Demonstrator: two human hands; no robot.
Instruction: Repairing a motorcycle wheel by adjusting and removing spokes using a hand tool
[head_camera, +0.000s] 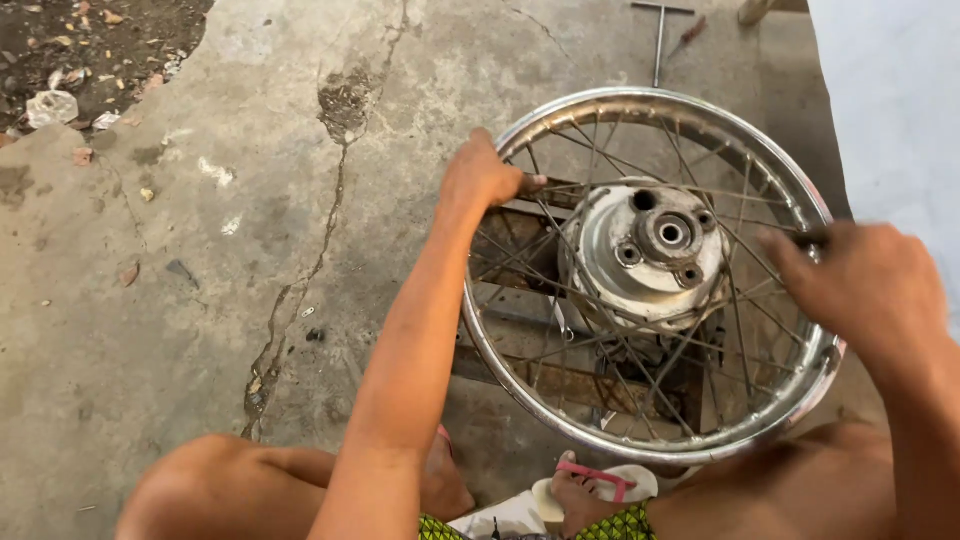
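Fingers of both hands, left (482, 175) and right (865, 280), grip the wheel rim (520, 390).

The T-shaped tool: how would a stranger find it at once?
Start at the spoked wheel that both hands hold over the cracked concrete floor. Look beyond its far rim: the T-handle tool lies there, a thin metal bar with a crossbar, beside a smaller red-handled tool.

Left hand (482, 175) is stretched way out front, arm nearly straight, fingers curled shut in a grip, thumb poking sideways. Right hand (868, 280) sits closer in, wrist bent, knuckles up, fingers closed too, a bit blurry.
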